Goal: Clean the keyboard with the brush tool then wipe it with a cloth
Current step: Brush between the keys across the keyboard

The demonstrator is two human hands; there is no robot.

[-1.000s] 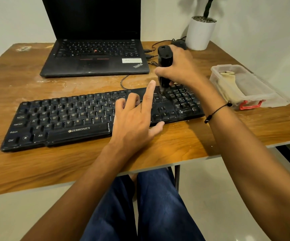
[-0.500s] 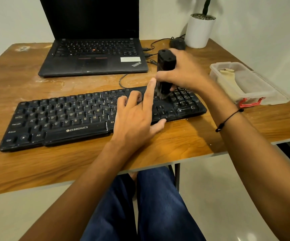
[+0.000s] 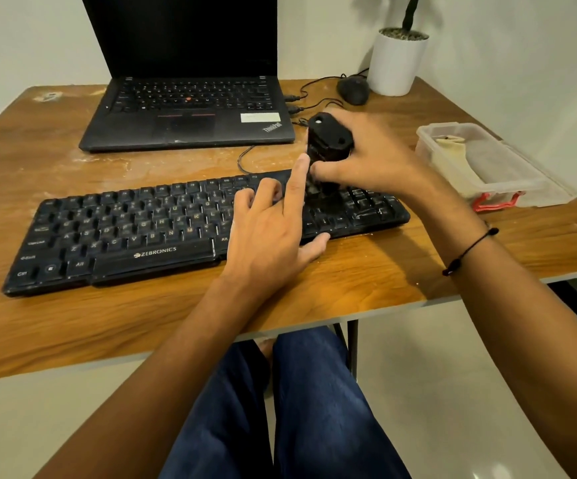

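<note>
Head view: left hand [image 3: 266, 233] lies flat, fingers spread, pinning the keyboard [image 3: 135, 229]; it looks light, likely to skid. Beyond, right hand [image 3: 373, 157] grips the rigid brush tool [image 3: 328, 146] mid-body, bristles on right-side keys. Cloth [image 3: 459, 157] sits in the tub [image 3: 525, 191].

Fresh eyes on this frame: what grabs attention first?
The right hand gripping the black brush tool upright, its lower end down on the right part of the black keyboard at mid-table. The left hand rests on the keys just left of it, index finger raised beside the tool. Behind sit an open laptop with a dark screen and, at the right edge, a clear plastic box with a red latch.
</note>
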